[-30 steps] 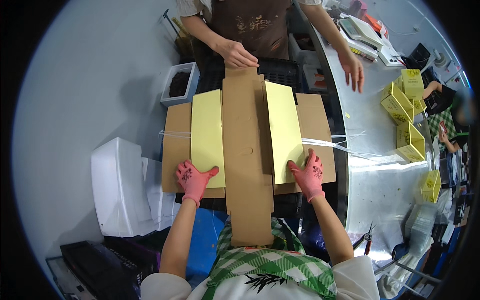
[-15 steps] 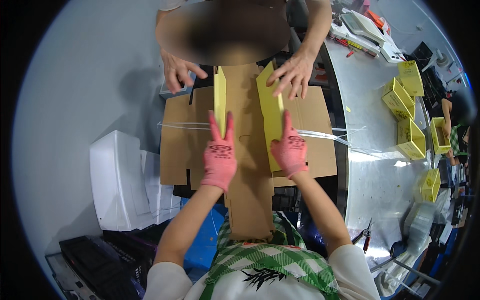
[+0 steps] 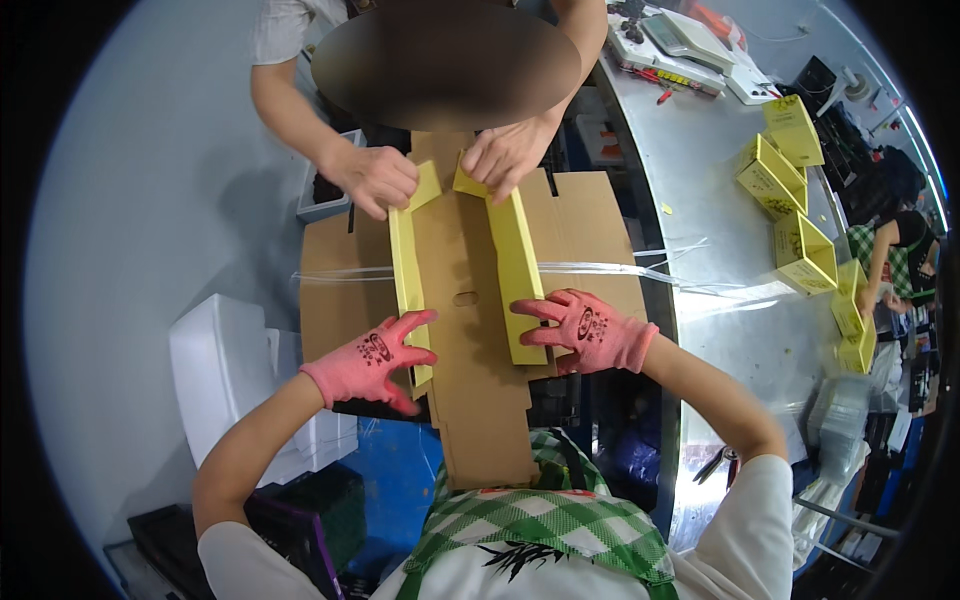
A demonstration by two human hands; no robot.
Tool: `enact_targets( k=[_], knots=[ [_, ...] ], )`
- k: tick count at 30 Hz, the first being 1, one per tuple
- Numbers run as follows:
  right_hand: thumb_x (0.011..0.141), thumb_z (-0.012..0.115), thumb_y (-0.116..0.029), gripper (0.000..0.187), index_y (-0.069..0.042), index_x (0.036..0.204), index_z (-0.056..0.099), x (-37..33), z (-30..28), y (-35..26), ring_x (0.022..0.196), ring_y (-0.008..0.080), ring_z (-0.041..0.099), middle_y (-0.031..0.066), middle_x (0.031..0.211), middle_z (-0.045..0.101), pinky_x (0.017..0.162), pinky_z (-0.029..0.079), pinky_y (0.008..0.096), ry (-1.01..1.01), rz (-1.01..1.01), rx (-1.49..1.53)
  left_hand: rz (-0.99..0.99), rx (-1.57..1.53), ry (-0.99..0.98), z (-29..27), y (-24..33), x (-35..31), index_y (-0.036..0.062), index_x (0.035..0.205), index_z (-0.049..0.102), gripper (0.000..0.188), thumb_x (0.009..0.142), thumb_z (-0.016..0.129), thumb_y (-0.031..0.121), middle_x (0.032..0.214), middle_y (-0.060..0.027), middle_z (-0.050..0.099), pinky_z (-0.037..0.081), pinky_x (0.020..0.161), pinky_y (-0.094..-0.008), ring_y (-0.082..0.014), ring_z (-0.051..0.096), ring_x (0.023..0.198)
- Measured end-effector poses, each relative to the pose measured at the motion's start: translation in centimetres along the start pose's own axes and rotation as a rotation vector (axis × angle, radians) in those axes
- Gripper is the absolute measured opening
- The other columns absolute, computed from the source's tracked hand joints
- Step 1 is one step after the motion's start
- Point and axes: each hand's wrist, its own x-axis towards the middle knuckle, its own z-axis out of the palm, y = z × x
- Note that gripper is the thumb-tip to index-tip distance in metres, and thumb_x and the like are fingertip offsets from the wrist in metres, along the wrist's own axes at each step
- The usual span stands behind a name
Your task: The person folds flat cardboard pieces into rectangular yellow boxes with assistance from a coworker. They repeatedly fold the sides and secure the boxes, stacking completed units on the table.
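Note:
A brown cardboard sheet runs lengthwise before me, with a long yellow cardboard flap standing along each side. My left hand, in a pink glove, is at the near end of the left yellow flap, its fingers hooked over the upper edge. My right hand, gloved alike, curls its fingers over the near end of the right yellow flap. Opposite me, another person's hands hold the far ends, where short yellow end pieces angle inward.
Wider brown cardboard lies underneath, with clear strings across it. On the right, a metal table bears several yellow boxes, a scale and pliers. White bins stand at left; another worker is far right.
My hands have drawn nearer to me and apart, elbows outward, onto the flaps' near ends. The other person's hands have come down onto the far ends, and short end pieces now turn inward.

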Motion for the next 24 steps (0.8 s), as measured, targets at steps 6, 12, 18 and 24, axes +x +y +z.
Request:
enact_targets(
  k=[6, 12, 18, 24],
  knots=[
    [0.065, 0.074, -0.046, 0.038, -0.016, 0.085, 0.062, 1.2, 0.8, 0.1, 0.089, 0.0249, 0.049, 0.0003, 0.096, 0.054, 0.077, 0.041, 0.037, 0.171, 0.017, 0.007, -0.178, 0.244, 0.452, 3.7, -0.4, 0.6, 0.013, 0.082, 0.065, 0.035, 0.064, 0.077, 0.041, 0.078, -0.0013, 0.057, 0.047, 0.066, -0.0358, -0.024, 0.058, 0.074],
    [0.07, 0.072, -0.045, 0.033, -0.015, 0.068, 0.059, 4.3, 4.3, -1.6, 0.068, 0.0227, 0.051, -0.0014, 0.071, 0.053, 0.064, 0.041, 0.0386, 0.543, 0.398, -0.226, -0.425, 0.411, 0.649, 7.3, 2.5, 6.0, 0.0198, 0.106, 0.066, 0.039, 0.07, 0.073, 0.032, 0.079, -0.0005, 0.055, 0.048, 0.065, -0.0357, -0.0247, 0.056, 0.065],
    [0.078, 0.063, -0.043, 0.025, -0.018, 0.077, 0.059, 3.8, 5.4, -1.5, 0.071, 0.0228, 0.052, -0.0001, 0.075, 0.052, 0.062, 0.04, 0.0369, 0.445, 0.337, -0.273, -0.442, 0.552, 0.647, 7.8, 3.2, 7.4, 0.0163, 0.101, 0.067, 0.048, 0.067, 0.073, 0.05, 0.081, -0.0017, 0.056, 0.047, 0.06, -0.0361, -0.0229, 0.055, 0.065],
    [0.08, 0.063, -0.014, 0.059, -0.002, 0.133, 0.041, -1.4, 4.4, -3.6, 0.109, 0.0395, 0.052, 0.0225, 0.134, 0.04, 0.095, 0.043, 0.044, 0.668, 0.358, 0.555, -0.468, 0.564, 0.761, 9.0, 2.8, 7.6, 0.0174, 0.092, 0.068, 0.046, 0.065, 0.072, 0.055, 0.073, 0.0006, 0.057, 0.045, 0.057, -0.0339, -0.0201, 0.058, 0.062]
  ],
)
